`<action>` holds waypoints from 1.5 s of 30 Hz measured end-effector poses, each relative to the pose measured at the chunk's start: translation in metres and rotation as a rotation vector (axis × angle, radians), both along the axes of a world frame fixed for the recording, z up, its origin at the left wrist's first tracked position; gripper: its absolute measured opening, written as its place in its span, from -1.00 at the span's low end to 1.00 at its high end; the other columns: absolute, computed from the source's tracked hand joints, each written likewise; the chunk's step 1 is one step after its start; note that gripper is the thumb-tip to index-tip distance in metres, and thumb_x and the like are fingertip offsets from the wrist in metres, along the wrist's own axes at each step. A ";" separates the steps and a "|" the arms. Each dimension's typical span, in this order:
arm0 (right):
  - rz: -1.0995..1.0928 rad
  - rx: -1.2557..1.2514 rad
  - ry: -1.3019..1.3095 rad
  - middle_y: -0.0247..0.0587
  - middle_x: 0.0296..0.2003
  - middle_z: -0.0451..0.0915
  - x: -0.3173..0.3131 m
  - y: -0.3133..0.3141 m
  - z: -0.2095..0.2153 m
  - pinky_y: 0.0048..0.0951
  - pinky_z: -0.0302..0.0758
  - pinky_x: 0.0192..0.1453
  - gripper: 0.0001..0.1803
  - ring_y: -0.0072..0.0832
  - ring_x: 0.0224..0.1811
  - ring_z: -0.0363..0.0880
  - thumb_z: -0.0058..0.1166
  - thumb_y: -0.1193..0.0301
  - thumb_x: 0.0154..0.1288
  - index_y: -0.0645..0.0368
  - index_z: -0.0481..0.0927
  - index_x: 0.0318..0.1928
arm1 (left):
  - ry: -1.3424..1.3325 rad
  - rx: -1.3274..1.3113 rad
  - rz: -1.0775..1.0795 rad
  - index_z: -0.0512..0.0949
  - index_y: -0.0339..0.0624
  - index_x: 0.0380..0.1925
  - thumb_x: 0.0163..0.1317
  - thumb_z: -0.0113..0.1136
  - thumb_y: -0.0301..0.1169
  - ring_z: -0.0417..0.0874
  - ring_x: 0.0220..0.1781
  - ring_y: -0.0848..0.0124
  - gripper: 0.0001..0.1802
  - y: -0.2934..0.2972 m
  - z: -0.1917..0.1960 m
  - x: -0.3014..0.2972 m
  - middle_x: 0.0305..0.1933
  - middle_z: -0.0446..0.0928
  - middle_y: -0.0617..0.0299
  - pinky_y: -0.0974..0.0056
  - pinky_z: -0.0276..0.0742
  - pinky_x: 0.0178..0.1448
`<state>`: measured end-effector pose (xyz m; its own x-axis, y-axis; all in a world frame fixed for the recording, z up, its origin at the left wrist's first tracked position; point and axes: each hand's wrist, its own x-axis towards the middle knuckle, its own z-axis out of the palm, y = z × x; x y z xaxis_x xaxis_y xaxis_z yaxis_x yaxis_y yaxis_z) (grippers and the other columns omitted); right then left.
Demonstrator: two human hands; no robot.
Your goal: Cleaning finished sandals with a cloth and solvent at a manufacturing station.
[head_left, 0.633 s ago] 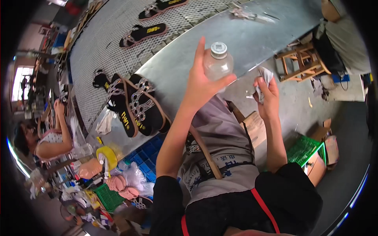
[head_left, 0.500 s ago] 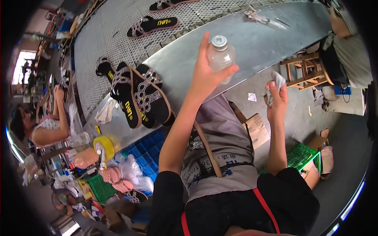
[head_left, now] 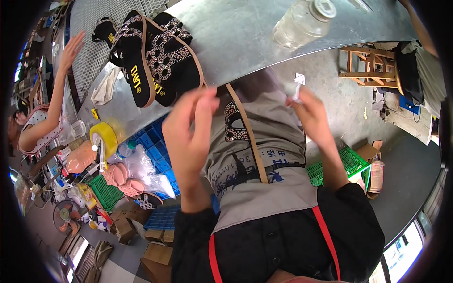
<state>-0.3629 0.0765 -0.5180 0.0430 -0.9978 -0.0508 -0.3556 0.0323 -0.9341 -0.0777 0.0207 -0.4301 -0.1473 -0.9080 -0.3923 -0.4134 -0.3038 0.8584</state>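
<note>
My left hand (head_left: 188, 129), smeared by motion, is raised left of my lap, its thumb and fingers apart with nothing visible between them. In my right hand (head_left: 311, 113), above my lap's right side, a small white cloth (head_left: 296, 93) is pinched; most of it is hidden by the fingers. Between my hands, a black sandal (head_left: 241, 123) with a rhinestone strap and tan sole edge stands on its side against my grey apron (head_left: 264, 200). A clear bottle (head_left: 302, 26) with a white cap is on the metal table, apart from both hands.
Several rhinestone sandals (head_left: 175, 59) are piled on the metal table (head_left: 226, 45), beside a mesh surface (head_left: 89, 52). A yellow tape roll (head_left: 104, 139) and blue crate (head_left: 155, 139) lie left. A co-worker's hand (head_left: 71, 49) is raised at far left; a wooden stool (head_left: 370, 66) stands right.
My left hand has let go of the bottle, left it on the table and come back toward my lap. My right hand has moved inward with the cloth. The view has shifted.
</note>
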 end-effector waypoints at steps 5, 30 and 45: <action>0.251 -0.049 0.228 -0.16 -0.16 0.59 0.058 -0.010 0.041 -0.35 0.60 -0.17 -0.64 -0.17 -0.24 0.65 0.10 0.66 0.29 0.20 0.63 0.09 | 0.276 0.055 0.169 0.37 -0.40 0.40 0.52 0.16 -0.13 0.64 0.26 0.26 -0.35 0.047 -0.090 0.011 0.34 0.52 -0.09 0.24 0.54 0.30; 0.394 -0.160 0.979 -0.40 -0.22 0.53 0.098 -0.008 0.067 -0.48 0.43 -0.57 -0.68 -0.54 -0.68 0.42 0.23 0.44 0.11 0.00 0.69 -0.07 | 1.017 0.323 0.200 0.20 -0.30 0.53 0.22 0.56 -0.21 0.56 0.20 0.40 0.00 0.026 -0.150 -0.022 0.18 0.53 0.14 0.30 0.47 0.34; 0.505 -0.158 1.052 -0.39 -0.04 0.60 0.097 -0.010 0.081 -0.58 0.41 -0.58 -0.69 -0.61 -0.70 0.37 0.18 0.41 0.12 0.03 0.74 -0.08 | 0.993 0.312 0.147 0.20 -0.39 0.46 0.21 0.50 -0.42 0.38 0.47 0.23 -0.10 0.024 -0.143 -0.022 0.42 0.37 0.01 0.14 0.20 0.59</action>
